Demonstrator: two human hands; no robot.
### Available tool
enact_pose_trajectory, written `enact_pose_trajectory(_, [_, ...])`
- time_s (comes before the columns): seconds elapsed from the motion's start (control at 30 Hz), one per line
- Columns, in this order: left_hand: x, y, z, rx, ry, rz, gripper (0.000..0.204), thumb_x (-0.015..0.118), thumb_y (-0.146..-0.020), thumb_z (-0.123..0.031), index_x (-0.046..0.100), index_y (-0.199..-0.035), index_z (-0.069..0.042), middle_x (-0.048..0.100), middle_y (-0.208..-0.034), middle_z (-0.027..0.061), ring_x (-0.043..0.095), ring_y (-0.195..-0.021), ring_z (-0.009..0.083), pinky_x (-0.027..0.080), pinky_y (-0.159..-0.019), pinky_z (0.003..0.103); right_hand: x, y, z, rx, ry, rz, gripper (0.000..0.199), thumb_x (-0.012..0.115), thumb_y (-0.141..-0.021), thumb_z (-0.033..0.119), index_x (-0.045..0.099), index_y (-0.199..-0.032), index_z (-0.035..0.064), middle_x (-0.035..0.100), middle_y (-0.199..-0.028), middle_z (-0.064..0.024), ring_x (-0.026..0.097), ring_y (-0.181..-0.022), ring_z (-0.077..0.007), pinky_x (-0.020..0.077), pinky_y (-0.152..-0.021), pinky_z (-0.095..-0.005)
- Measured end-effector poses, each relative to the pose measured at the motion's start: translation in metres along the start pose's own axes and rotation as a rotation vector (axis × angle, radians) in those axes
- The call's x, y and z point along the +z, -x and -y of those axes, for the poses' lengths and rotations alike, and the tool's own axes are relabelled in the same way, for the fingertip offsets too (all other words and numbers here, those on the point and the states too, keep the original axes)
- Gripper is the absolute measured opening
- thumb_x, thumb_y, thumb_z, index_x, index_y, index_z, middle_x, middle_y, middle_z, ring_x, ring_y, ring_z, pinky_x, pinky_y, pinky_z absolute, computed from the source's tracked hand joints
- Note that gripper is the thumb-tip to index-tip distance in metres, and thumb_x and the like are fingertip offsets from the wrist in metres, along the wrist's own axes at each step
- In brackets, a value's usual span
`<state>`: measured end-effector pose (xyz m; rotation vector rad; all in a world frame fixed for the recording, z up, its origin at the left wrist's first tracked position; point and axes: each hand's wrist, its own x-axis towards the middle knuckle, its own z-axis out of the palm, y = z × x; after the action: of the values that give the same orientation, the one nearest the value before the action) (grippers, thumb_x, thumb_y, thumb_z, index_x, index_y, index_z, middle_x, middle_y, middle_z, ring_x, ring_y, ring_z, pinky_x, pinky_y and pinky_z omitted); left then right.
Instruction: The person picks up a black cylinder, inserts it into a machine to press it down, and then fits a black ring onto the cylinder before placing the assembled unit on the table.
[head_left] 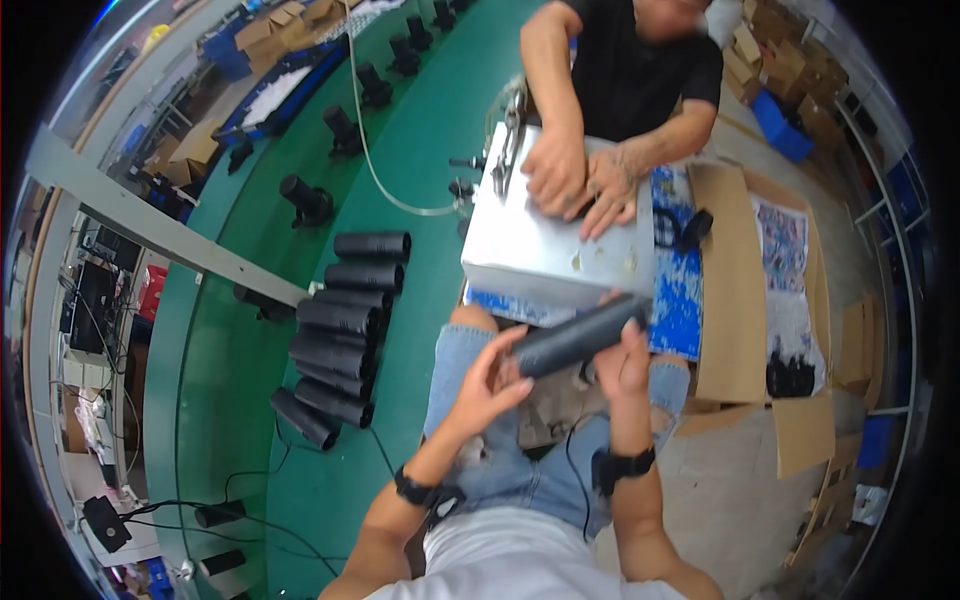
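I hold the black tube [578,337] over my lap, tilted up toward two o'clock. My left hand [487,385] cups its lower end, fingers curled loosely; my right hand [625,362] grips the upper end from below. Best to keep both ends supported and steady. At twelve o'clock another person's hands [580,178] press on a silver metal box [530,250]; a row of black tubes [345,325] lies at nine.

Left hand [487,385], right hand [622,362] grip black tube [575,338] over lap.
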<state>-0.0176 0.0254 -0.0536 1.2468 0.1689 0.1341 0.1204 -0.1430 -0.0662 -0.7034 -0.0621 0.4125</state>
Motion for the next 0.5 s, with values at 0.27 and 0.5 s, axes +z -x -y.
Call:
enact_pose_trajectory(0.27, [0.019, -0.051, -0.032, 0.176, 0.209, 0.169, 0.056, 0.060, -0.089, -0.007, 0.036, -0.139, -0.001, 0.056, -0.108, 0.0058, 0.054, -0.089, 0.0086, 0.044, -0.076, 0.022, 0.023, -0.027, 0.058, -0.183, 0.017, 0.472, 0.079, 0.078, -0.076, 0.034, 0.034, -0.136, 0.0085, 0.044, -0.122, -0.0081, 0.041, -0.124, -0.0296, 0.0321, -0.109, -0.0433])
enact_pose_trajectory(0.5, [0.012, -0.081, -0.012, 0.185, 0.189, 0.064, 0.044, 0.053, -0.093, -0.011, 0.041, -0.135, -0.002, 0.061, -0.112, 0.0096, 0.058, -0.090, 0.0106, 0.047, -0.077, 0.024, 0.055, -0.055, 0.079, -0.325, 0.311, 0.434, 0.066, 0.073, -0.072, 0.018, 0.040, -0.129, 0.0059, 0.046, -0.120, -0.0106, 0.043, -0.122, -0.0278, 0.0276, -0.111, -0.0428])
